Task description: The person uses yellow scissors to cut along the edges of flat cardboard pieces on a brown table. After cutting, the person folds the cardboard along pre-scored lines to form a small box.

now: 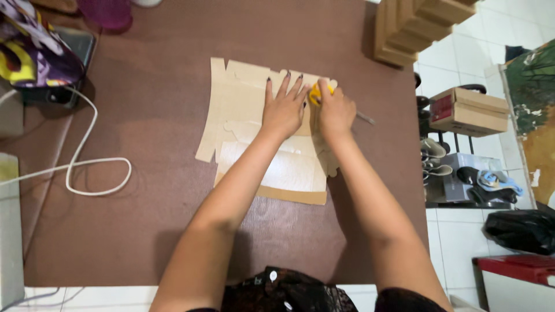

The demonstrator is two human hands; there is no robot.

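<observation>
A stack of flat, die-cut cardboard sheets [243,115] lies in the middle of a brown table [144,231]. My left hand [283,107] presses flat on the top sheet, fingers spread. Just to its right, my right hand [335,112] is closed around a small yellow tool [315,92], held against the cardboard's upper right edge. A thin grey strip [365,118] sticks out to the right from under that hand; I cannot tell what it is.
A white cable [87,167] loops across the table's left side. A colourful bag [32,55] sits at the far left corner. Stacked cardboard pieces [416,26] stand at the far right corner. Beyond the right edge are a shoe rack [462,173], a cardboard box [468,110] and tiled floor.
</observation>
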